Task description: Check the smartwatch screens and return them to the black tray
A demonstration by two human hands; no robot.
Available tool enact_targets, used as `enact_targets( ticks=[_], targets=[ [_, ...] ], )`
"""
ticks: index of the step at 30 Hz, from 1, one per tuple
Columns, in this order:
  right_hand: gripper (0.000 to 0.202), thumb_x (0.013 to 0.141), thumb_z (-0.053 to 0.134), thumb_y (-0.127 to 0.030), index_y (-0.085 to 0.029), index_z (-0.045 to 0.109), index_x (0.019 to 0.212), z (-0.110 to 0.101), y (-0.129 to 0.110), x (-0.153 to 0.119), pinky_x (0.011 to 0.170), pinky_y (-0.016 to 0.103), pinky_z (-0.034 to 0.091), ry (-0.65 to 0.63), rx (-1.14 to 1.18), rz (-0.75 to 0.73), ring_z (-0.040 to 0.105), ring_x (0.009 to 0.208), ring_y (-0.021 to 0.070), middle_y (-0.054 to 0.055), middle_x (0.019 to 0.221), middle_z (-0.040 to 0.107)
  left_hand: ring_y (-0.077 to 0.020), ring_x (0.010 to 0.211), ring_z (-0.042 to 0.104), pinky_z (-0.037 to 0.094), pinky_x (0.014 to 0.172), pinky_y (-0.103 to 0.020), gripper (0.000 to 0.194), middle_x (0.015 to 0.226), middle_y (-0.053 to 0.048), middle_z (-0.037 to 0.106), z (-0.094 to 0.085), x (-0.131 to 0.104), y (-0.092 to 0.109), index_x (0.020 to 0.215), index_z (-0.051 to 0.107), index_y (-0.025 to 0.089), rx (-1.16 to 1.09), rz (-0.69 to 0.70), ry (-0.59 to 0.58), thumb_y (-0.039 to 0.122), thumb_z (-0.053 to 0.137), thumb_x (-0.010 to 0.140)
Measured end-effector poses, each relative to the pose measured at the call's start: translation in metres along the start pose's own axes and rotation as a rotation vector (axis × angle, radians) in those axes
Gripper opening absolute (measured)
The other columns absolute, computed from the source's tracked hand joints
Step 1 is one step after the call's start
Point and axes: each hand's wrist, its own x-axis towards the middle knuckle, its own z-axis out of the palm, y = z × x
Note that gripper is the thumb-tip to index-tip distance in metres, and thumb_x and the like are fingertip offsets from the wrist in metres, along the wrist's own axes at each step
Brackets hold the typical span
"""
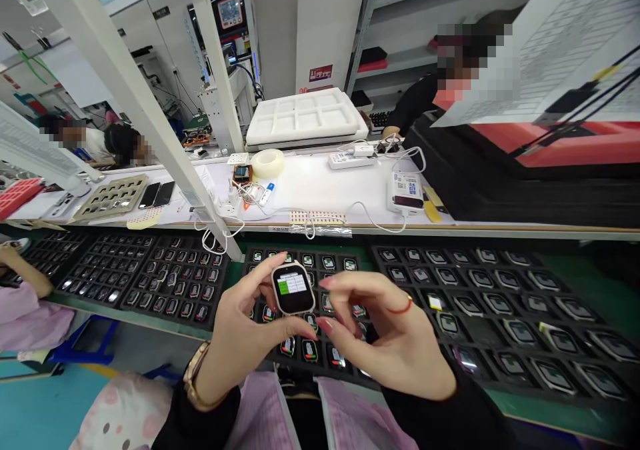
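A square watch body [293,289] with a lit screen, showing a green block and white text panels, is gripped at its edges by my left hand [250,313]. Just right of it is my right hand [383,330], thumb and index finger apart, with nothing seen between them. Below both hands lies a black tray [320,363] with rows of similar watch bodies, several with lit screens. To the right, another black tray [480,303] holds more watch bodies, one with a yellow-edged screen.
More filled black trays [175,280] lie to the left. A raised shelf [320,187] carries a tape roll [268,163], cables, a power strip [350,161] and a white box [406,190]. A metal post [150,110] crosses the left side. Other people sit left and stand behind right.
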Motion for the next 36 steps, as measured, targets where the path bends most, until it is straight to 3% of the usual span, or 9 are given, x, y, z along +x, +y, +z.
enact_targets(
  ticks=[4,8,12,17,24,31,33,36],
  targets=[
    [0.027,0.085,0.055,-0.008,-0.022,0.063,0.106,-0.003,-0.004,0.004,0.048,0.023,0.038,-0.039,-0.193,-0.182,0.047,0.052,0.0112,-0.003,0.065,0.05,-0.0238,0.097,0.063,0.057,0.08,-0.03,0.077,0.107,-0.008,0.068,0.001,0.001,0.0,0.129,0.057,0.021,0.023,-0.004,-0.008,0.034,0.088,0.059],
    [0.039,0.084,0.045,-0.009,-0.022,0.064,0.116,-0.005,-0.007,0.008,0.05,0.024,0.039,-0.11,-0.373,-0.268,0.048,0.057,0.013,0.0,0.069,0.049,-0.0197,0.084,0.063,0.056,0.075,-0.029,0.07,0.096,-0.006,0.068,0.004,0.001,0.001,0.129,0.057,0.022,0.12,0.027,-0.017,0.036,0.084,0.065],
    [0.041,0.083,0.046,-0.013,-0.022,0.064,0.118,-0.006,-0.005,0.007,0.052,0.024,0.039,-0.14,-0.446,-0.272,0.048,0.058,0.0141,0.0,0.069,0.047,-0.0174,0.077,0.061,0.055,0.072,-0.029,0.068,0.092,-0.004,0.067,0.004,0.0,0.001,0.129,0.057,0.023,0.165,0.035,0.002,0.038,0.081,0.068],
    [0.033,0.085,0.052,-0.011,-0.023,0.064,0.114,-0.005,-0.002,0.005,0.05,0.023,0.038,-0.06,-0.43,-0.299,0.049,0.057,0.0127,-0.001,0.069,0.05,-0.019,0.087,0.062,0.055,0.076,-0.028,0.074,0.104,-0.007,0.068,0.001,0.0,-0.002,0.128,0.058,0.023,-0.002,-0.043,-0.013,0.033,0.087,0.061],
    [0.016,0.089,0.06,-0.013,-0.023,0.067,0.099,-0.003,0.005,0.006,0.048,0.022,0.037,-0.052,-0.458,-0.363,0.052,0.055,0.0105,-0.002,0.066,0.052,-0.0163,0.075,0.06,0.053,0.062,-0.024,0.077,0.089,-0.007,0.068,0.004,0.005,0.0,0.124,0.06,0.018,-0.178,-0.146,-0.051,0.033,0.09,0.055],
    [0.013,0.093,0.053,-0.014,-0.02,0.064,0.091,0.0,-0.007,0.008,0.05,0.024,0.041,-0.071,-0.38,-0.241,0.054,0.059,0.0138,0.002,0.071,0.057,-0.0147,0.07,0.058,0.054,0.068,-0.027,0.069,0.083,-0.004,0.066,0.004,0.003,-0.001,0.128,0.058,0.021,0.054,-0.028,-0.086,0.037,0.083,0.065],
    [0.014,0.095,0.052,-0.015,-0.02,0.063,0.087,-0.002,-0.009,0.008,0.05,0.025,0.042,-0.016,-0.335,-0.184,0.053,0.059,0.0145,0.003,0.072,0.057,-0.0134,0.065,0.056,0.054,0.069,-0.027,0.064,0.081,-0.002,0.065,0.002,0.003,-0.001,0.128,0.058,0.024,0.181,0.057,-0.122,0.037,0.081,0.07],
    [0.012,0.096,0.054,-0.02,-0.022,0.06,0.085,-0.008,-0.007,0.006,0.052,0.027,0.045,0.253,-0.234,-0.14,0.054,0.06,0.0158,0.003,0.074,0.054,-0.0127,0.062,0.056,0.055,0.069,-0.028,0.058,0.082,-0.002,0.065,-0.001,0.008,-0.002,0.127,0.059,0.024,0.255,0.147,-0.12,0.036,0.078,0.074]
  ],
)
